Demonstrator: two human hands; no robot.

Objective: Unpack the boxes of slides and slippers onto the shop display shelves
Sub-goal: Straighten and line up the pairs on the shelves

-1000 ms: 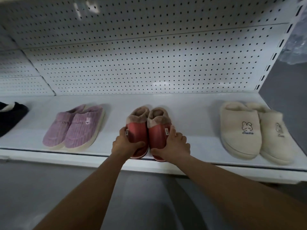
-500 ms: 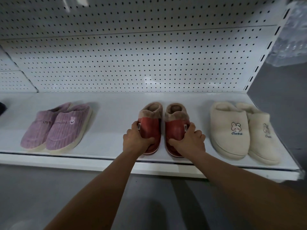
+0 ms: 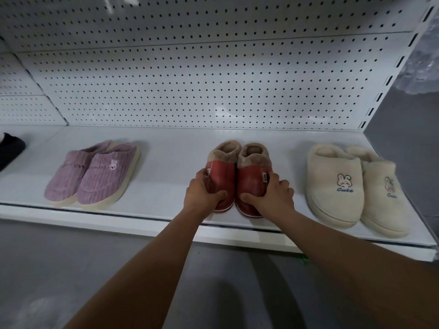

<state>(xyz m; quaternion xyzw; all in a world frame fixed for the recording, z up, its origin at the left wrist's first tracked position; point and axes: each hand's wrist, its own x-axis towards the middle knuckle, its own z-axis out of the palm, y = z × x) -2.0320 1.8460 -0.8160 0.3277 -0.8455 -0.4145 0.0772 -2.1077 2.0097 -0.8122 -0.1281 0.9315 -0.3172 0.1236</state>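
Both hands are on a pair of red slippers with a smooth upper and a brown furry collar, which stands on the white metal display shelf (image 3: 166, 176), near its front edge. The left hand (image 3: 202, 193) grasps the left red slipper (image 3: 222, 176) at its toe part: the thumb lies across the top of the toe and the fingers go around the outer side. The right hand (image 3: 273, 195) grasps the right red slipper (image 3: 253, 179) in the same way, thumb on the toe, fingers curled at the outer side. The two red slippers touch each other along their inner sides, toes toward the person, openings toward the back. Each one has a small label on the outer side.

To the left, well apart, a pair of purple ribbed fabric slippers (image 3: 95, 176) with cream soles lies on the same shelf, slightly turned. To the right, near the right hand, a pair of cream fluffy slippers (image 3: 337, 184) with a small rabbit picture stands side by side. At the far left edge a dark slipper (image 3: 10, 149) is partly in view. Behind the shelf there is a white perforated back panel (image 3: 213, 79). Below is a grey floor (image 3: 71, 257), and at the upper right some clear plastic wrap (image 3: 425, 65) hangs.
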